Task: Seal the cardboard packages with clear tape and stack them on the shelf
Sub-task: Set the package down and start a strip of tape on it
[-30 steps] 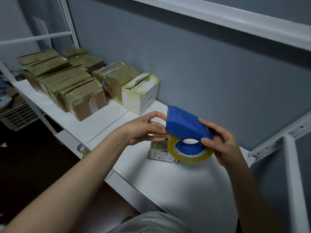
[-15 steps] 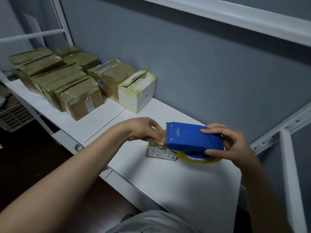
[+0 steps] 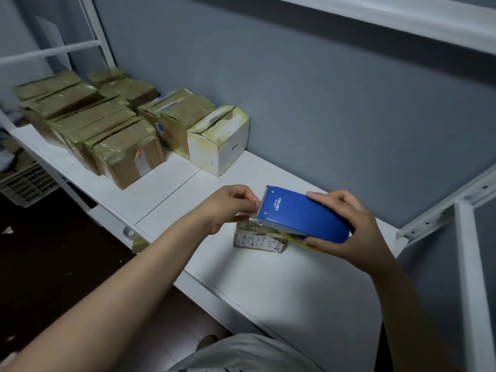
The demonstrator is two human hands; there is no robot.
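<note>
Right hand (image 3: 346, 232) grips dispenser (image 3: 300, 213), left hand (image 3: 228, 208) pinches tape end (image 3: 251, 216); package (image 3: 257, 237) judged light, stiff, best held by sides.

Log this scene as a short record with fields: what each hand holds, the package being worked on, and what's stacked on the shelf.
right hand: grips the blue tape dispenser above the package
left hand: pinches the tape end at the dispenser's toothed edge
small package: lies on the white shelf, label side toward the camera
taped boxes: in rows at the shelf's left end
white box: right end of those rows, by the wall
</note>
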